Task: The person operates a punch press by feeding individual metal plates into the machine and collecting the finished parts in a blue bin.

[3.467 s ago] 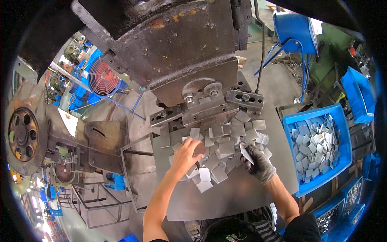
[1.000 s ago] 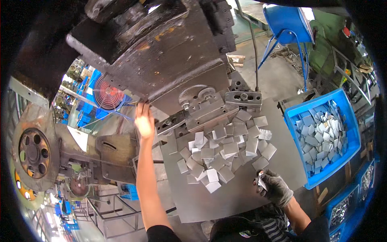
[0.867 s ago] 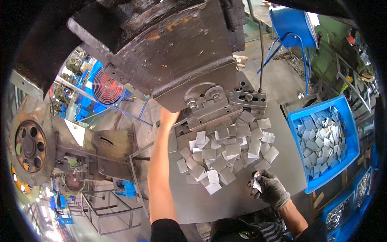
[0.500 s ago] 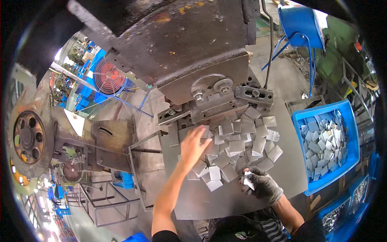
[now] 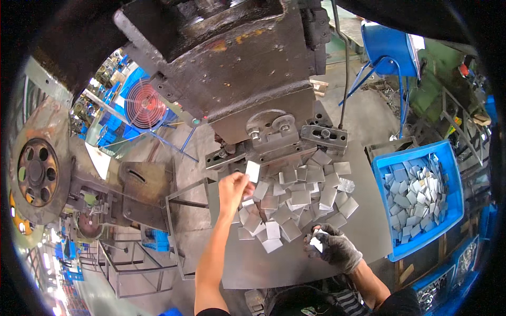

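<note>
My bare left hand (image 5: 233, 192) pinches a small flat metal plate (image 5: 253, 171), holding it up just in front of the press die (image 5: 275, 138). In a dirty grey glove, my right hand (image 5: 337, 248) is closed around a bright metal piece (image 5: 316, 244) near the table's front; how many pieces it grips is hidden. Between and beyond my hands, a loose heap of similar square metal plates (image 5: 300, 198) is spread over the grey metal table (image 5: 363, 216), some overlapping.
Above the table looms the heavy press ram (image 5: 247, 68). A blue bin (image 5: 454, 195) with many metal plates stands at the right. Farther off are a blue chair (image 5: 387, 50) at the back right, a red-bladed fan (image 5: 145, 104) and a machine with a flywheel (image 5: 36, 168) at the left.
My left hand has picked a plate off the heap's left side and drawn it slightly left, raised. My right hand keeps its piece in about the same place. The whole view has shifted slightly.
</note>
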